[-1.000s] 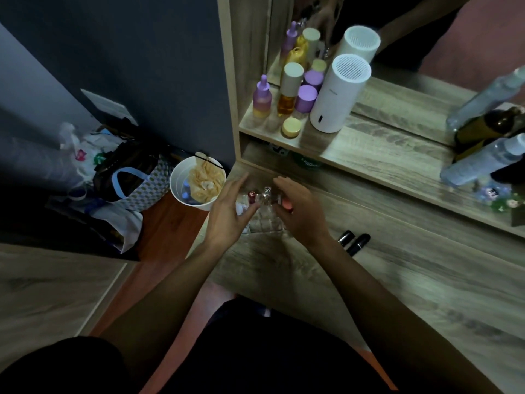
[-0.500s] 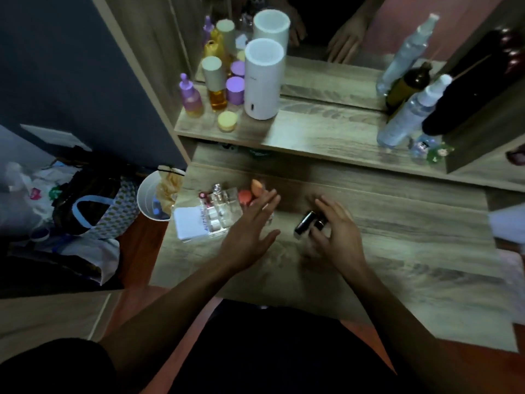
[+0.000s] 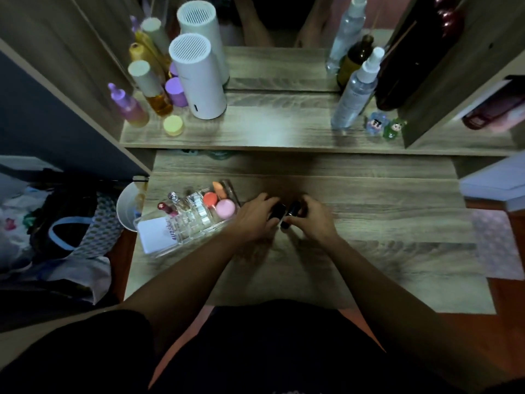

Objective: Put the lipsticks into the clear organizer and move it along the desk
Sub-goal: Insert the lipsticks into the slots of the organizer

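Observation:
The clear organizer (image 3: 196,223) stands at the left end of the wooden desk (image 3: 383,223). It holds a white card, a red-capped tube, small glass bottles and pink and orange round sponges. Just right of it, two black lipsticks lie side by side. My left hand (image 3: 252,220) grips the left lipstick (image 3: 277,210). My right hand (image 3: 312,220) pinches the right lipstick (image 3: 292,211). Both hands meet over the middle of the desk, a little apart from the organizer.
A raised shelf (image 3: 270,129) behind carries a white cylinder (image 3: 196,78), purple and amber bottles at left, spray bottles (image 3: 355,92) and small figurines at right. A mirror stands behind. A white bin (image 3: 127,209) and bags sit on the floor, left.
Both hands left the organizer and moved right to the two black lipsticks. The left hand, open half a second ago, now closes on one. The view swung right.

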